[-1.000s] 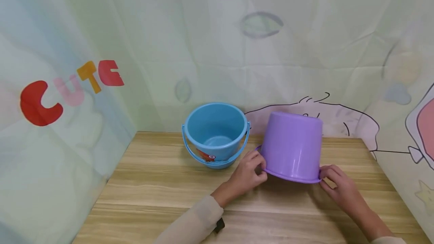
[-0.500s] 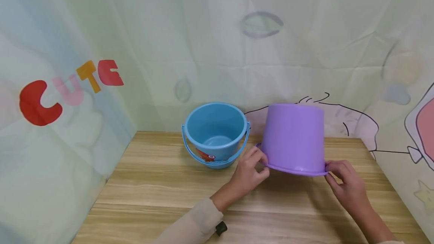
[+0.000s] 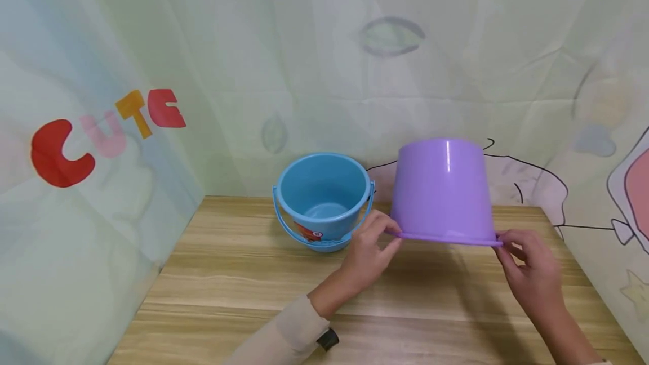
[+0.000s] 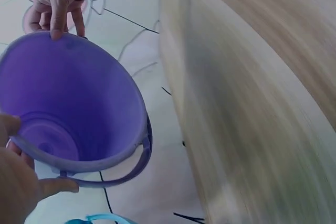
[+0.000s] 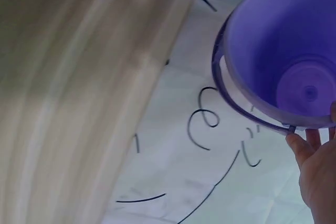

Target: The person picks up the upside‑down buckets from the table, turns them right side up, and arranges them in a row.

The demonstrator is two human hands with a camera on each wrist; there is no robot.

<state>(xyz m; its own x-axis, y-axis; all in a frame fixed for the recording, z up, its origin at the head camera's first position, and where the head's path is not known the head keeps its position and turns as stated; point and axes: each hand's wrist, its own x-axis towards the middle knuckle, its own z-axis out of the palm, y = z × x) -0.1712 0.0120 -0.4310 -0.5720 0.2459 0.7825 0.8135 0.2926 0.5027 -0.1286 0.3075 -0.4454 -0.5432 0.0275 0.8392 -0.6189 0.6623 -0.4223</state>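
A purple bucket (image 3: 441,190) is held bottom up above the table, its mouth facing down. My left hand (image 3: 367,255) pinches its rim on the left, while the right hand (image 3: 534,269) pinches the opposite side of the rim. In the left wrist view the inside of the purple bucket (image 4: 79,93) shows nothing in it, and its handle (image 4: 142,166) hangs along the rim. The right wrist view has the thumb of my right hand (image 5: 320,169) beside a handle joint. Left of the purple bucket, a blue bucket (image 3: 324,185) stands upright, its handle lowered at the front.
The wooden table (image 3: 228,297) reaches back to a printed cloth backdrop (image 3: 304,44), which also hangs along both sides. The blue bucket stands near the back edge, close to my left hand. A small black object (image 3: 328,339) shows at the left sleeve.
Both hands have raised the purple bucket and its bottom has moved up in the head view. The right hand has shifted right and slightly up. The blue bucket has stayed in place.
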